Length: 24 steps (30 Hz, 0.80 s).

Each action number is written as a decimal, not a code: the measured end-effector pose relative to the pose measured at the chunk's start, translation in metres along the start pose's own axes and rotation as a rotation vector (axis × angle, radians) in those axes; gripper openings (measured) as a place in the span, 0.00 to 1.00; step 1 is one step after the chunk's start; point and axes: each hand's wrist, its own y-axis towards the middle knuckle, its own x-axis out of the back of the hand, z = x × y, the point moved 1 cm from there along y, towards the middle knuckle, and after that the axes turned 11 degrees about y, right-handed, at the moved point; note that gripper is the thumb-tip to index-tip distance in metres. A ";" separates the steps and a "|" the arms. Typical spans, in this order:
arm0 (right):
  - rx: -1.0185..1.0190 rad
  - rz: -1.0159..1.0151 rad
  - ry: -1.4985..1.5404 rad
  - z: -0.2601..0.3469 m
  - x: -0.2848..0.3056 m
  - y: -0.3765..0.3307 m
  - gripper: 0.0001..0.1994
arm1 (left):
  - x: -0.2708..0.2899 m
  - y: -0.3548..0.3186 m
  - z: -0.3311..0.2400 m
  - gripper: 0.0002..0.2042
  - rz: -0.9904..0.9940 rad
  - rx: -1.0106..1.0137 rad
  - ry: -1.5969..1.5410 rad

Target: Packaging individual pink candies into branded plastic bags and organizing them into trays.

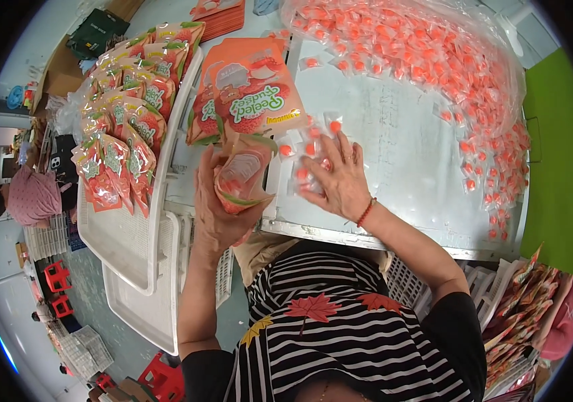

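Observation:
My left hand (211, 211) is wrapped round an opened red-and-green candy pouch (246, 167), its mouth facing up and some red pieces showing inside. Just right of the pouch, my right hand (341, 175) lies spread on the pale metal tabletop (393, 154). Its fingers rest over several small wrapped red candies (287, 150); part of this group is hidden beneath the hand. Beyond the held pouch are flat printed pouches (259, 94) lying overlapped, close to the table's left side.
A large heap of wrapped red candies (407, 43) in clear plastic curves along the table's far and right sides. On the left, filled pouches (125, 120) stand in rows on a white tray (125, 231). Further back lies a stack of red pouches (223, 25). Another person (35, 194) is at far left.

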 end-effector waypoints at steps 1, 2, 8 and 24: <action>0.004 -0.001 -0.001 -0.004 -0.004 0.001 0.26 | -0.003 -0.002 -0.001 0.53 -0.002 0.041 -0.018; 0.017 -0.016 0.003 -0.008 -0.006 0.001 0.22 | -0.005 -0.005 -0.001 0.52 -0.007 0.085 -0.035; 0.105 -0.163 0.004 -0.024 -0.006 0.007 0.10 | -0.019 -0.001 -0.008 0.48 -0.049 -0.095 0.189; 0.177 0.008 0.351 0.018 0.078 0.061 0.05 | -0.049 0.020 -0.023 0.46 -0.008 -0.181 0.187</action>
